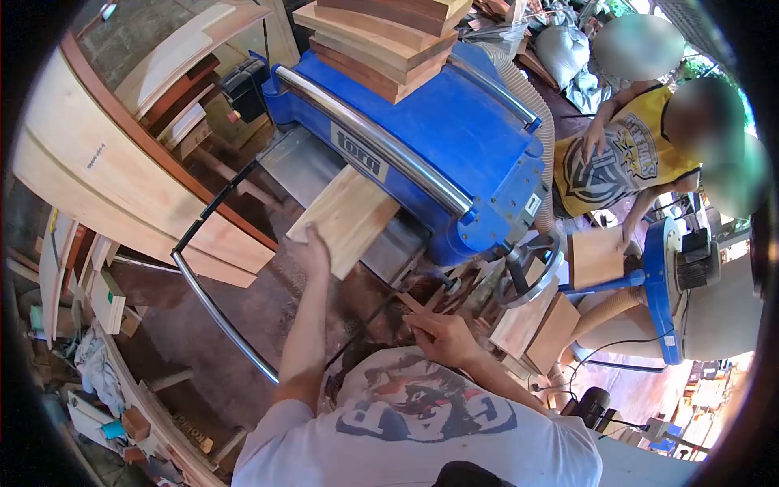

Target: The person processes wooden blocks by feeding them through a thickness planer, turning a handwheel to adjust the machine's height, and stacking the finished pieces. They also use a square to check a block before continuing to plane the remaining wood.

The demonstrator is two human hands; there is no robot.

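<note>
A light wooden board lies partly in the opening of the blue planer, its near end sticking out toward me. My left hand grips the left near edge of this board, thumb on its top face. To the right, my right hand is closed around a thin stick-like piece of wood, in front of my shirt and apart from the board. Reddish and pale boards are stacked on top of the planer.
A handwheel juts from the planer's right side, above leaning boards. A co-worker in a yellow shirt stands at the right, one hand at a square board. Large curved panels fill the left.
</note>
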